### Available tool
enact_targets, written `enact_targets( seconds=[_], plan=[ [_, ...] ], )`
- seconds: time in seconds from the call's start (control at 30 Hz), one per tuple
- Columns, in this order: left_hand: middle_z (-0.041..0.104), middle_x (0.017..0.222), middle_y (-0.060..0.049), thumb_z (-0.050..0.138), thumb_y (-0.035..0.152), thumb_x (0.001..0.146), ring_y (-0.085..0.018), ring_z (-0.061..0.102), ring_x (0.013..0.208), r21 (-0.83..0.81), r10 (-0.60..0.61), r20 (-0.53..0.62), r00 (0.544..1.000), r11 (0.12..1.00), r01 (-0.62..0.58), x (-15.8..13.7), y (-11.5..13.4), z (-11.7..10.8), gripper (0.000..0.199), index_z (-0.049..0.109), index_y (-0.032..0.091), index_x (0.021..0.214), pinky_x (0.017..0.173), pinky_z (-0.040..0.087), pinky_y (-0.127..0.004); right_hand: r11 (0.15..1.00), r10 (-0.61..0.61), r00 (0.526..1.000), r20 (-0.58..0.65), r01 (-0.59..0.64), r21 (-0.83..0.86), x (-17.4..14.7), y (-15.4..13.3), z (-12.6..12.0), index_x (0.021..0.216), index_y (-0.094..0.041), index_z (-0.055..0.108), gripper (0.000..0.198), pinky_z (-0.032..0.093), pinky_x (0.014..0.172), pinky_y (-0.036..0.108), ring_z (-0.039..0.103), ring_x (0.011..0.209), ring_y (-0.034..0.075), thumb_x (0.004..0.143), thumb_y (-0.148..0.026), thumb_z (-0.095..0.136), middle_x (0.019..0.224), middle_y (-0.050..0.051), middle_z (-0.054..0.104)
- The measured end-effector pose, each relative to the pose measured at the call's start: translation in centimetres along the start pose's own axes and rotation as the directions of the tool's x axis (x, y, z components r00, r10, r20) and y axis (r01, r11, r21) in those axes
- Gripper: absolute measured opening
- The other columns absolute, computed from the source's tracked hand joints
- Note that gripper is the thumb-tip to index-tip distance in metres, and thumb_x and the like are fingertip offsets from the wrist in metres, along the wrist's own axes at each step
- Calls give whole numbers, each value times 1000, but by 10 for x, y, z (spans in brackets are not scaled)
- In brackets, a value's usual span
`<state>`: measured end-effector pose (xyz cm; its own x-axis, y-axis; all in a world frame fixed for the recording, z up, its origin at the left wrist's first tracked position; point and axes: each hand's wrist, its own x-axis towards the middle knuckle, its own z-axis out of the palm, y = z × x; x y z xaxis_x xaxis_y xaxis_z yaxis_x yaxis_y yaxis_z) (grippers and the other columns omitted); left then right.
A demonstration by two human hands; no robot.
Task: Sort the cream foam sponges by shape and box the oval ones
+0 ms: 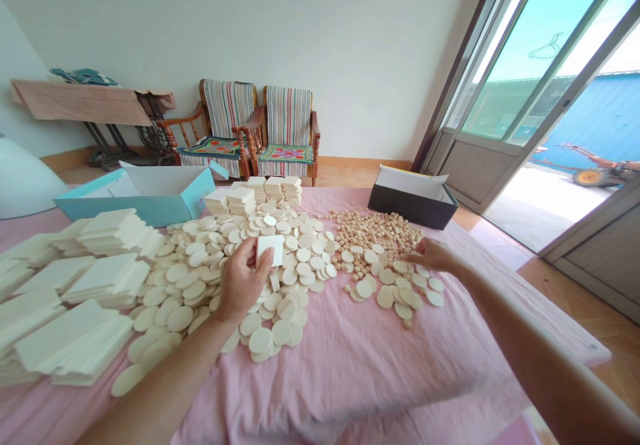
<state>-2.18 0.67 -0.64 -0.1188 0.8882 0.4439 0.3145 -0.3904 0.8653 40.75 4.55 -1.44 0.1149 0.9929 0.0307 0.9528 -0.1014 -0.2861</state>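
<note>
Square piece (269, 243): Pale and flat, it sits in a person's grip above a spread of round discs (194, 289) on a pink-draped worktop (380, 365).
Good handling: A light pinch at the edge should keep the square level; at the beads, fingertips would do best to pick from the margin without raking neighbours along.
Left hand (243, 279): Partly closed, thumb over the square's face, fingers behind it.
Right hand (434, 256): Fingers curled nearly together at the edge of the wooden beads (373, 229), just above more discs; whether they grip anything cannot be told.
Around them: Stacks of squares (113, 231) line the left, with an open blue box (150, 208) behind and a black box (410, 201) beyond the beads.
Background: Two wooden chairs (287, 121) against the wall.
</note>
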Motion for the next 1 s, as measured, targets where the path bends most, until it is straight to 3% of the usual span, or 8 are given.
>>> enact_targets(
  seconds=[0.13,0.2,0.37,0.5,0.63,0.8,1.0],
  plan=[
    [70,85,-6,60,37,79,-19,68,66,2,-8,-6,1000,1000,8,0,2,0,26,58,15,92,53,59,-25,994,77,977,201,-90,58,-2,-3,-4,51,-20,41,52,25,46,24,39,47,9,58,-66,66,45,-4,43],
    [70,83,-6,61,38,79,-19,68,65,4,-6,-7,1000,1000,6,0,1,0,26,57,15,91,53,59,-25,991,89,966,245,-111,78,-3,-5,-5,57,-20,46,48,27,46,24,43,48,10,60,-63,66,49,-3,49],
    [69,78,-4,61,38,80,-19,68,64,-5,3,5,1000,1000,-3,-1,-2,-1,25,57,15,90,54,59,-25,996,60,987,150,-69,51,-1,-10,0,74,-19,60,35,34,52,23,54,64,14,60,-49,70,69,1,62],
    [69,80,-5,60,39,81,-18,68,64,-5,4,6,1000,1000,-4,-1,-4,-1,26,57,15,93,55,58,-24,992,73,992,107,-83,95,1,-11,6,78,-19,58,30,33,50,23,53,61,14,62,-41,70,66,0,60],
    [69,80,-5,60,39,82,-17,67,64,-3,16,8,1000,1000,-16,-2,-4,-1,25,56,16,91,55,57,-24,963,107,987,118,-132,233,3,-11,9,72,-18,54,26,35,48,22,51,56,12,61,-35,70,62,-2,57],
    [70,81,-5,59,38,82,-17,67,62,-3,20,11,1000,1000,-20,-3,-4,-1,23,56,17,90,55,56,-23,949,40,998,57,-56,311,2,-16,11,60,-19,48,23,35,48,22,47,52,11,57,-29,69,54,-4,49],
    [69,83,-5,59,36,82,-17,67,68,-30,7,10,1000,1000,-6,-3,0,0,21,55,17,90,55,57,-23,978,16,1000,14,-18,206,3,-29,-7,53,-20,42,23,33,48,23,45,50,11,58,-25,65,50,-4,48]
  ],
)
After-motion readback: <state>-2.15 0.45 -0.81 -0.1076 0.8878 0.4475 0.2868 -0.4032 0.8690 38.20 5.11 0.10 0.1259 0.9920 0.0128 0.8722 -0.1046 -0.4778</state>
